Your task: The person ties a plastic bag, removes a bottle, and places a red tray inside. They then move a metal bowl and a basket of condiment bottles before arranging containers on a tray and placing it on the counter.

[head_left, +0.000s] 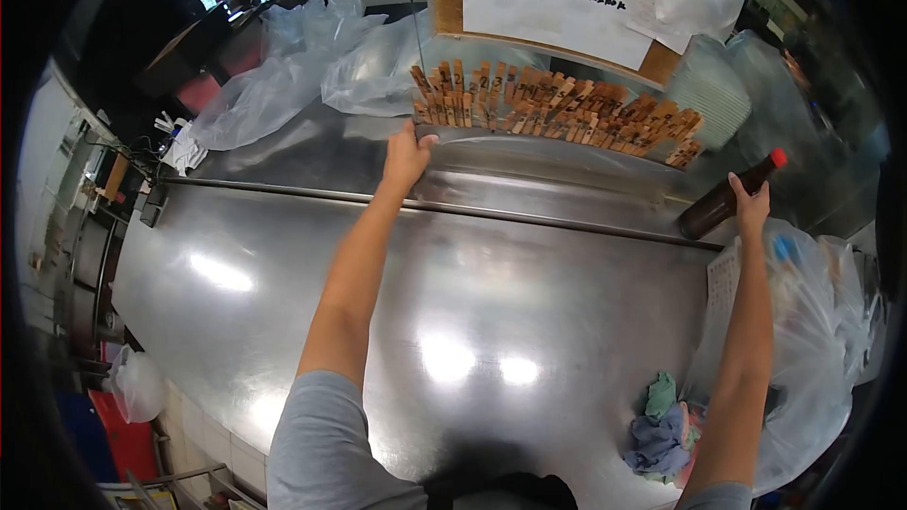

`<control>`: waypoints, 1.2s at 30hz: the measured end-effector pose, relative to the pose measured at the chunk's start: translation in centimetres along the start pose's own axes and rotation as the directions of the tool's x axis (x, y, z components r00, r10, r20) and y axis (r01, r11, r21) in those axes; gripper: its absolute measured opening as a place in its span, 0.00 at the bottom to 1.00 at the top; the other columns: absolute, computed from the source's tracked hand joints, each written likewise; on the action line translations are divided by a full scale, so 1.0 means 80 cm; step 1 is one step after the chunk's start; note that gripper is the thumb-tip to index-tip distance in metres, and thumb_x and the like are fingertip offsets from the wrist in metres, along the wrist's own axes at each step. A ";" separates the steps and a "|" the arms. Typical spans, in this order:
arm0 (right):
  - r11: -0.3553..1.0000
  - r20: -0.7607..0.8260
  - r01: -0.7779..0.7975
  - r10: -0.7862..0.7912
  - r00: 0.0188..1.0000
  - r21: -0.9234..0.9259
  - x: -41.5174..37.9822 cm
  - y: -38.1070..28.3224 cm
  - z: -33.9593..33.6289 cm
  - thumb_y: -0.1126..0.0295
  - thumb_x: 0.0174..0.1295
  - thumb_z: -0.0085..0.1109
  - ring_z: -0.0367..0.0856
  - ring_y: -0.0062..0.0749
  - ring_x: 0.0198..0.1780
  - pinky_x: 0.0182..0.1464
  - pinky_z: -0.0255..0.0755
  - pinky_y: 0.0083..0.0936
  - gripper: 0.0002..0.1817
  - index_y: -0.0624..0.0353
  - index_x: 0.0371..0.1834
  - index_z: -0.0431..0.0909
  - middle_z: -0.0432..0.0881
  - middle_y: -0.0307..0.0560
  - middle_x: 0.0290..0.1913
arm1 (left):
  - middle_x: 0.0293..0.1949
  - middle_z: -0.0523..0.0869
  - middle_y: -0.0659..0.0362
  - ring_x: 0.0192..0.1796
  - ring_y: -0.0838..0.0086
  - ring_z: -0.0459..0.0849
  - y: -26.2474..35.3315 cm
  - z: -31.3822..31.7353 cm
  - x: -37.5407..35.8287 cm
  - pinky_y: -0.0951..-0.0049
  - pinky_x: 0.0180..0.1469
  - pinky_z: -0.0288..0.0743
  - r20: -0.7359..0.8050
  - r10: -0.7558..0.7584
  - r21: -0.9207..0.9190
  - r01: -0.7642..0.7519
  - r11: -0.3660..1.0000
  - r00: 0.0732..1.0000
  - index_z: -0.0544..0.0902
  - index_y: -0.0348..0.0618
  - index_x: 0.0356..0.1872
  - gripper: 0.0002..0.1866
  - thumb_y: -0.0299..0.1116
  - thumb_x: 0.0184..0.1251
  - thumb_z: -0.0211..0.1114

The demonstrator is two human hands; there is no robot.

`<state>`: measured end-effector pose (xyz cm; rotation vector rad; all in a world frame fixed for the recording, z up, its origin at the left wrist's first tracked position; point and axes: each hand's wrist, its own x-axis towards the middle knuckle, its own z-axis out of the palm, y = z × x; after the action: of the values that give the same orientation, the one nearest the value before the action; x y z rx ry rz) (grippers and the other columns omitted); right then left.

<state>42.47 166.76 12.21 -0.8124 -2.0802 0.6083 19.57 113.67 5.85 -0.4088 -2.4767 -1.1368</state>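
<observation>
My right hand (pixel 751 200) is wrapped round a dark bottle (pixel 710 212) with a red cap, which leans to the right at the right end of the steel ledge. My left hand (pixel 408 159) reaches to the left end of a long row of numbered wooden clothespins (pixel 557 104). Its fingers are curled there with the thumb out to the side; what they grip, if anything, is hidden. The clothespins stand close together along a strip behind the ledge.
A shiny steel counter (pixel 529 302) spreads below my arms. Crumpled cloths (pixel 661 439) lie at its right front, beside a large clear plastic bag (pixel 812 349). More plastic bags (pixel 274 85) sit at the back left. A handwritten board (pixel 557 0) stands behind the clothespins.
</observation>
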 end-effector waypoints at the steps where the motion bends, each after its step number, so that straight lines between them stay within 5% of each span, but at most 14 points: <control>1: 1.000 -0.003 0.001 -0.001 1.000 0.005 0.002 -0.007 0.004 0.53 0.44 0.69 0.78 0.40 0.40 0.47 0.68 0.29 0.30 0.63 0.44 0.71 0.80 0.51 0.37 | 0.32 0.79 0.37 0.41 0.42 0.76 0.006 0.001 0.001 0.52 0.41 0.69 0.034 -0.045 -0.011 0.046 0.999 0.998 0.73 0.33 0.39 0.16 0.32 0.54 0.64; 7: 0.995 -0.144 0.090 -0.096 0.985 -0.052 -0.007 -0.020 0.040 0.49 0.46 0.67 0.78 0.41 0.39 0.46 0.68 0.30 0.32 0.64 0.46 0.70 0.79 0.50 0.36 | 0.29 0.79 0.36 0.39 0.41 0.76 0.008 0.022 -0.002 0.51 0.39 0.69 0.070 -0.074 -0.009 0.075 0.997 0.995 0.71 0.31 0.39 0.17 0.33 0.54 0.64; 9: 0.962 -0.540 0.057 -0.198 0.818 -0.266 -0.048 -0.064 0.046 0.53 0.50 0.65 0.76 0.37 0.37 0.45 0.68 0.29 0.26 0.64 0.42 0.72 0.76 0.47 0.33 | 0.29 0.79 0.36 0.38 0.41 0.77 0.006 0.022 -0.002 0.51 0.39 0.69 0.063 -0.108 -0.005 0.108 0.994 0.992 0.70 0.31 0.39 0.17 0.33 0.54 0.64; 11: 0.968 -0.189 0.143 -0.104 0.976 0.206 -0.096 -0.091 0.064 0.62 0.55 0.62 0.73 0.30 0.35 0.43 0.67 0.25 0.14 0.61 0.36 0.75 0.74 0.43 0.31 | 0.28 0.78 0.35 0.38 0.41 0.77 0.001 0.017 0.003 0.51 0.39 0.70 0.089 -0.048 -0.033 0.051 0.998 0.995 0.70 0.31 0.39 0.18 0.33 0.54 0.64; 12: 0.910 -0.156 0.370 -0.345 0.926 0.185 -0.133 -0.123 0.081 0.70 0.56 0.59 0.72 0.25 0.34 0.41 0.66 0.22 0.05 0.59 0.31 0.76 0.74 0.41 0.32 | 0.28 0.78 0.35 0.38 0.41 0.77 0.004 0.015 0.002 0.51 0.39 0.70 0.088 -0.050 -0.033 0.053 0.998 0.995 0.70 0.31 0.39 0.18 0.33 0.54 0.64; 15: 0.856 0.208 0.296 -0.410 0.888 0.425 -0.211 -0.199 0.129 0.71 0.54 0.59 0.72 0.26 0.36 0.39 0.68 0.22 0.04 0.57 0.33 0.77 0.74 0.40 0.34 | 0.36 0.78 0.36 0.41 0.42 0.76 0.010 0.010 0.001 0.54 0.42 0.70 0.177 -0.155 -0.071 0.170 0.983 0.972 0.69 0.31 0.42 0.22 0.34 0.52 0.66; 16: 0.859 0.293 0.274 -0.421 0.858 0.432 -0.222 -0.212 0.148 0.70 0.55 0.59 0.72 0.24 0.37 0.38 0.68 0.21 0.06 0.55 0.35 0.77 0.74 0.39 0.36 | 0.40 0.76 0.37 0.42 0.44 0.75 0.004 0.018 -0.006 0.57 0.44 0.69 0.055 -0.100 -0.139 0.107 0.985 0.993 0.68 0.31 0.43 0.23 0.34 0.51 0.67; 20: 0.853 0.310 0.270 -0.430 0.848 0.447 -0.232 -0.252 0.187 0.71 0.54 0.60 0.71 0.25 0.38 0.37 0.68 0.21 0.09 0.56 0.39 0.76 0.73 0.40 0.40 | 0.47 0.68 0.43 0.43 0.51 0.73 -0.001 0.034 -0.027 0.61 0.47 0.68 -0.183 -0.094 -0.191 0.059 0.980 0.979 0.65 0.33 0.45 0.27 0.34 0.49 0.69; 22: 0.880 0.364 0.196 -0.369 0.855 0.433 -0.231 -0.260 0.192 0.72 0.54 0.59 0.71 0.25 0.39 0.37 0.68 0.21 0.12 0.55 0.42 0.76 0.72 0.41 0.43 | 0.37 0.74 0.48 0.43 0.53 0.73 0.023 0.030 -0.047 0.63 0.44 0.69 -0.285 -0.127 -0.114 0.098 0.989 0.950 0.65 0.34 0.43 0.24 0.32 0.49 0.68; 24: 0.883 0.361 0.189 -0.360 0.860 0.430 -0.233 -0.260 0.192 0.72 0.53 0.59 0.72 0.28 0.39 0.36 0.68 0.22 0.13 0.55 0.43 0.75 0.72 0.43 0.42 | 0.27 0.77 0.58 0.43 0.60 0.73 0.040 0.036 -0.066 0.63 0.48 0.65 -0.235 -0.361 -0.405 0.247 0.880 0.902 0.65 0.36 0.43 0.22 0.30 0.50 0.66; 25: 0.887 0.355 0.176 -0.343 0.870 0.427 -0.235 -0.258 0.191 0.73 0.52 0.59 0.73 0.30 0.39 0.35 0.68 0.24 0.14 0.54 0.43 0.75 0.72 0.45 0.41 | 0.21 0.77 0.65 0.44 0.67 0.74 0.047 0.052 -0.071 0.64 0.53 0.59 -0.484 -0.200 -0.198 0.115 0.973 0.852 0.65 0.36 0.47 0.24 0.29 0.50 0.64; 32: 0.914 0.393 0.088 -0.255 0.883 0.396 -0.262 -0.224 0.184 0.76 0.52 0.58 0.72 0.27 0.38 0.36 0.68 0.22 0.17 0.54 0.46 0.74 0.71 0.45 0.42 | 0.34 0.81 0.61 0.54 0.63 0.71 0.083 0.081 -0.074 0.57 0.59 0.51 -0.286 -0.337 -0.514 0.153 0.844 0.897 0.51 0.34 0.64 0.43 0.31 0.48 0.66; 34: 0.934 0.433 0.026 -0.190 0.881 0.357 -0.269 -0.219 0.176 0.77 0.52 0.57 0.71 0.26 0.38 0.39 0.69 0.22 0.17 0.55 0.47 0.73 0.71 0.45 0.44 | 0.52 0.73 0.50 0.59 0.58 0.68 0.076 0.077 -0.074 0.52 0.63 0.44 -0.596 -0.372 -0.521 0.009 0.853 0.711 0.43 0.33 0.67 0.49 0.33 0.49 0.66; 36: 0.924 0.424 -0.065 -0.110 0.899 0.376 -0.279 -0.209 0.170 0.78 0.53 0.57 0.71 0.26 0.39 0.40 0.69 0.21 0.17 0.56 0.48 0.73 0.70 0.45 0.45 | 0.62 0.59 0.44 0.61 0.57 0.66 0.050 0.044 -0.096 0.49 0.65 0.38 -0.687 -0.539 -0.231 0.557 0.798 0.487 0.38 0.32 0.67 0.51 0.34 0.49 0.66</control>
<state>36.30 137.48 4.21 -0.4460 -2.2519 1.2358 27.27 118.12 2.87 0.8061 -1.8739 -1.1651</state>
